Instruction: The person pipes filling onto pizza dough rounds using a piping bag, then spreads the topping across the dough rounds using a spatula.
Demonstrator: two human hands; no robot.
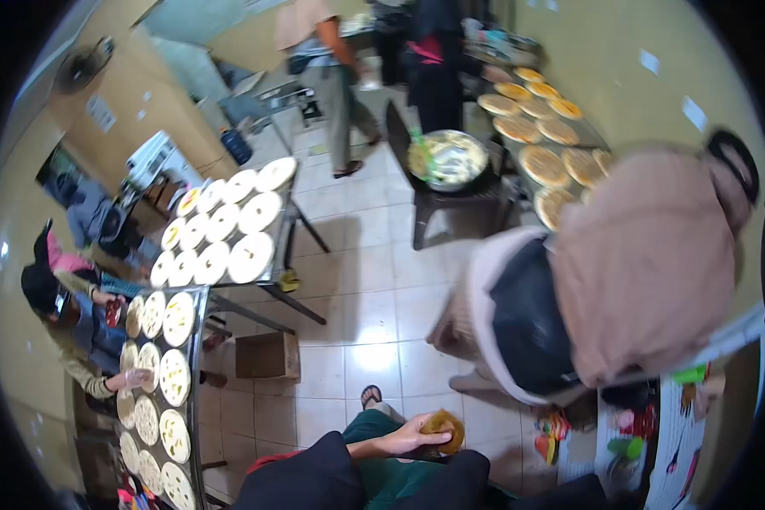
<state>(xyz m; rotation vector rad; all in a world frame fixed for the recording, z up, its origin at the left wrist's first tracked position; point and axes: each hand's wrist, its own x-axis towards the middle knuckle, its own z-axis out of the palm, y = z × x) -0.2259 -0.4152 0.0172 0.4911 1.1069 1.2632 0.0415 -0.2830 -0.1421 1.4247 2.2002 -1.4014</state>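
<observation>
My left hand (410, 435) is in front of my body at the bottom middle, its fingers closed around a round amber-brown thing (447, 430). That thing looks shiny and somewhat translucent; its exact kind is too blurred to tell. The hand is above my green-clothed lap and legs, and one sandalled foot (371, 394) shows on the tiles beyond. No part of my right hand shows; dark cloth fills the lower right of my body.
Tables at left hold several topped flatbreads (174, 376); a person's gloved hand (134, 377) works there. A cardboard box (268, 356) sits on the tiled floor. A person bends close at right (646, 263). Beyond are a large bowl (450, 160) on a chair and browned flatbreads (546, 167).
</observation>
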